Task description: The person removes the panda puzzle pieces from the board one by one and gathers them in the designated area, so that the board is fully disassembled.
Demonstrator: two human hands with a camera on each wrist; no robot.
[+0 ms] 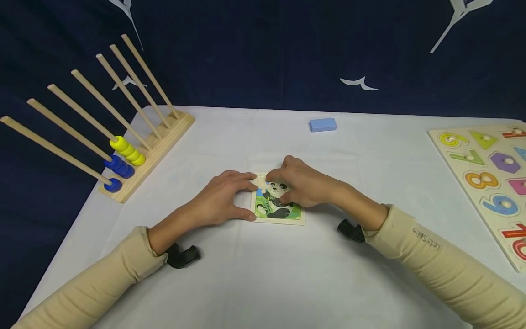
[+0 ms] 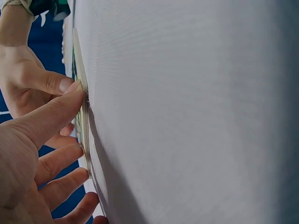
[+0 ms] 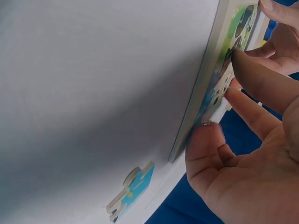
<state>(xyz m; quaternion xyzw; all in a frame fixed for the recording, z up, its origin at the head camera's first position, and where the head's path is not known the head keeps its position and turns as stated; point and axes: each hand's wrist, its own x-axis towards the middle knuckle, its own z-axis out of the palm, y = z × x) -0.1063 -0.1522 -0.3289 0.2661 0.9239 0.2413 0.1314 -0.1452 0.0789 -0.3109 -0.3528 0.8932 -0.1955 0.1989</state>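
A small wooden panda puzzle [image 1: 276, 205] lies on the table in front of me, partly covered by my hands. My left hand [image 1: 218, 197] touches its left edge, thumb near the lower corner and loosely straight fingers near the upper one. My right hand [image 1: 310, 185] reaches over the puzzle's upper right part. In the right wrist view, the thumb [image 3: 261, 79] and index finger touch the picture, and another finger bends at the board's end. Whether they pinch a piece is hidden. A loose blue puzzle piece [image 3: 133, 191] lies on the table beside the board.
On the left stands a wooden peg stand [image 1: 164, 151] with blue and yellow beads on some pegs. A light blue block [image 1: 323, 124] sits toward the back. At the right edge lies a number and shape board [image 1: 456, 171]. Dark patterned cloth [image 1: 263, 55] hangs behind the table.
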